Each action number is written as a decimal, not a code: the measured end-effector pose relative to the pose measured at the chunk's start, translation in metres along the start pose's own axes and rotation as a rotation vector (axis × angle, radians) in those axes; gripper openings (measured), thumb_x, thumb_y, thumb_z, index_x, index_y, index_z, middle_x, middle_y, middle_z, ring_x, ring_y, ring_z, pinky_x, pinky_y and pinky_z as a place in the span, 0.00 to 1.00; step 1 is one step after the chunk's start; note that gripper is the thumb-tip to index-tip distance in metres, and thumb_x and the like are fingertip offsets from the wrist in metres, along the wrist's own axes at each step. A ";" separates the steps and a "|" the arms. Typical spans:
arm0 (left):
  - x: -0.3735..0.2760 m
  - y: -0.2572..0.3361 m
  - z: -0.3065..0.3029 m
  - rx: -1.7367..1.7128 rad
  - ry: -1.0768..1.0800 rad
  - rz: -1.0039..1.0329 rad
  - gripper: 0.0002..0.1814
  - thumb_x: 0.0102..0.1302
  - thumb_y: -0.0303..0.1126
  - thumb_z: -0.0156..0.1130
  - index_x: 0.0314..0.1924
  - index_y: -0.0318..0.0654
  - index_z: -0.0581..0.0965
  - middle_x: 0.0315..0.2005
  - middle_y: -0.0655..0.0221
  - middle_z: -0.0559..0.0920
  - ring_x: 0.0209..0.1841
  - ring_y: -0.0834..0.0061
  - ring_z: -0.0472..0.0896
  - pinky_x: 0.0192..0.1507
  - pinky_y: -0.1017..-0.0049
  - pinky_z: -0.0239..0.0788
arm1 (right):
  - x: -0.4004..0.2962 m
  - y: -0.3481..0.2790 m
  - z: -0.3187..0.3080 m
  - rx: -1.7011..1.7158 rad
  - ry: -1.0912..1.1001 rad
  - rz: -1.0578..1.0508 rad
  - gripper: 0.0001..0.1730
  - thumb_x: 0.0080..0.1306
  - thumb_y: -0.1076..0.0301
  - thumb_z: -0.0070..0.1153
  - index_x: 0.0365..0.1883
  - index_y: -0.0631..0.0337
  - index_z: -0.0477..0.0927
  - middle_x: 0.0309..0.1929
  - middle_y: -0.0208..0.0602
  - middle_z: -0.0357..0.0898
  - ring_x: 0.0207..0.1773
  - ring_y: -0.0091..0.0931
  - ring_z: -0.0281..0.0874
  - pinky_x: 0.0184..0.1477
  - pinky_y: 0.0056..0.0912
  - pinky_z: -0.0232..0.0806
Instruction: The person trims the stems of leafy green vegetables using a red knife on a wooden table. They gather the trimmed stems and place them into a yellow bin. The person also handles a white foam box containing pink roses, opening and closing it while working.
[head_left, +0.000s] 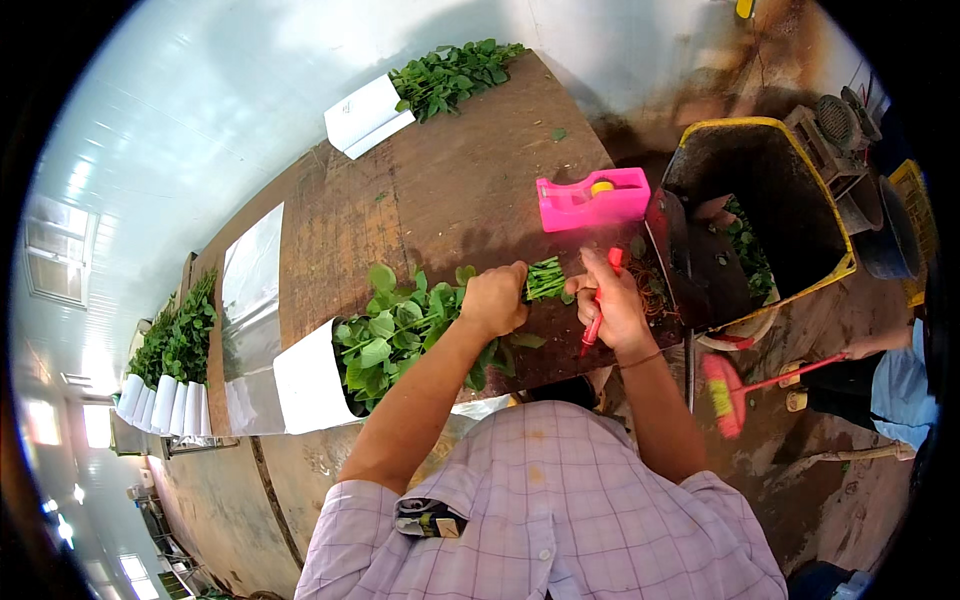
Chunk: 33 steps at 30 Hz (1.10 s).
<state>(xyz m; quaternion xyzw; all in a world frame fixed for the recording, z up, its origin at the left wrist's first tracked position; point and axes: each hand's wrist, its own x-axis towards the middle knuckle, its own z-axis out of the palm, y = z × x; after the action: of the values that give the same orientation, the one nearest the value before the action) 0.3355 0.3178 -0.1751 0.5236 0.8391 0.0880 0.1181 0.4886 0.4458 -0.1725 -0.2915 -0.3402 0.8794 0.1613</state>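
Observation:
My left hand (496, 296) grips a bunch of cut green stems (545, 280) just behind their trimmed ends. The leafy part (397, 322) of this bunch lies to the left, and its far end is hidden inside a white paper wrap (313, 381). A red marker pen (597, 307) is in my right hand (611, 300), held slantwise across the fingers a little right of the stem ends. Above my right hand, a pink tape dispenser (592, 201) with a yellow core stands on the wooden table (480, 187).
Another wrapped leafy bunch (454, 79) lies at the table's back. Several more wrapped bunches (176, 337) and a clear plastic sheet (251, 307) are at left. Rubber bands (652, 289) lie near the right edge. Beyond stands a yellow-rimmed bin (769, 135); a person holds a red broom (726, 394).

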 end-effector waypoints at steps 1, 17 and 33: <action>0.001 0.000 0.002 0.007 -0.004 0.003 0.18 0.47 0.30 0.65 0.38 0.38 0.70 0.33 0.55 0.81 0.41 0.50 0.79 0.41 0.55 0.71 | -0.002 -0.001 0.001 -0.147 0.005 -0.021 0.20 0.67 0.51 0.56 0.25 0.58 0.74 0.20 0.32 0.75 0.11 0.17 0.59 0.14 0.23 0.51; 0.000 0.007 0.030 0.084 0.045 0.047 0.17 0.51 0.38 0.60 0.39 0.39 0.70 0.34 0.56 0.80 0.40 0.51 0.80 0.38 0.55 0.73 | -0.036 0.030 0.025 -1.193 -0.174 -0.515 0.15 0.60 0.62 0.59 0.25 0.66 0.74 0.29 0.54 0.76 0.34 0.51 0.75 0.36 0.48 0.67; 0.086 -0.065 -0.099 0.189 0.040 -0.347 0.33 0.51 0.49 0.69 0.55 0.39 0.75 0.53 0.54 0.78 0.56 0.56 0.77 0.55 0.60 0.69 | -0.098 0.013 -0.116 -1.070 0.211 -0.212 0.17 0.64 0.58 0.57 0.31 0.66 0.76 0.21 0.46 0.71 0.23 0.35 0.65 0.30 0.37 0.64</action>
<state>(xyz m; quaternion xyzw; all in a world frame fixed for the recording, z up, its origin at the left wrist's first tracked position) 0.2145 0.3648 -0.1077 0.3779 0.9235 -0.0021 0.0651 0.6358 0.4480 -0.2121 -0.3833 -0.7489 0.5289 0.1116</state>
